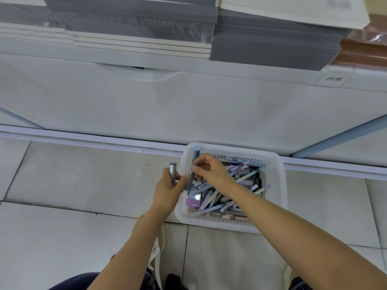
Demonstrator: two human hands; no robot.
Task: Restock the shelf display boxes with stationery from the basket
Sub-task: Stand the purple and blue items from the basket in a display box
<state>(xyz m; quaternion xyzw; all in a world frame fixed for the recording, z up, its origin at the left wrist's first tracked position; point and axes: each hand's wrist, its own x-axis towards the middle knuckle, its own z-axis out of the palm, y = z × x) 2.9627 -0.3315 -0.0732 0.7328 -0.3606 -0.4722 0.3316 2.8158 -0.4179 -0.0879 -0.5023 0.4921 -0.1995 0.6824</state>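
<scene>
We log left hand (167, 190): fingers clamped round a silver-capped grey pen (172, 166) | right hand (211, 169): fingers pinching a blue-grey pen (196, 152) (held upright) | at white plastic basket (274, 174), left edge.

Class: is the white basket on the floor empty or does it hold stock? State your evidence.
It holds stock: a loose heap of pens lies crisscross inside the basket, below its rim.

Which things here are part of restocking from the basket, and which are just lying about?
Part of the job: white basket, the pastel pens in it, blue pen pinched by right hand, silver pen held in left hand.
Just lying about: grey paper stacks, brown stack, shelf label.
</scene>
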